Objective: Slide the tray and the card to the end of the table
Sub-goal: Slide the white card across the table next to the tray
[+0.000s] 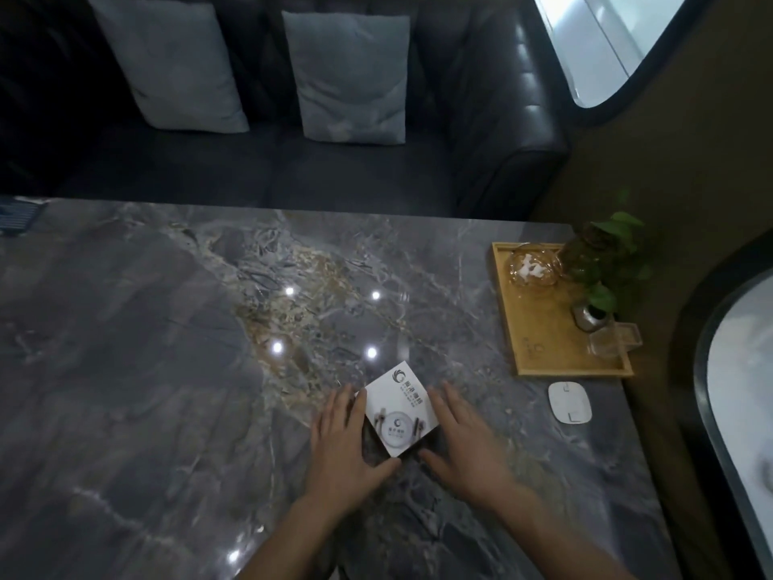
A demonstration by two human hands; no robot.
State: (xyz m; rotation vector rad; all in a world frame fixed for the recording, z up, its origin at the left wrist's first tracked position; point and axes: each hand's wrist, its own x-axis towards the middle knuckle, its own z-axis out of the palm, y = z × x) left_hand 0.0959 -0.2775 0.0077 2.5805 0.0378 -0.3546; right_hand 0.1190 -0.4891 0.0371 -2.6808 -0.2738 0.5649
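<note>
A white card (397,408) printed with a logo and a plate picture stands on the grey marble table (167,328), near the front middle. My left hand (343,437) presses flat against its left edge, and my right hand (464,437) against its right edge, fingers spread. A wooden tray (539,328) lies at the table's right end, apart from both hands. It carries a glass bowl (533,267), a potted green plant (602,270) and a clear square glass (615,339).
A small white rounded pad (569,401) lies on the table just in front of the tray. A dark sofa (293,169) with two grey cushions (347,77) runs behind the table. A wall with curved windows (736,370) bounds the right side.
</note>
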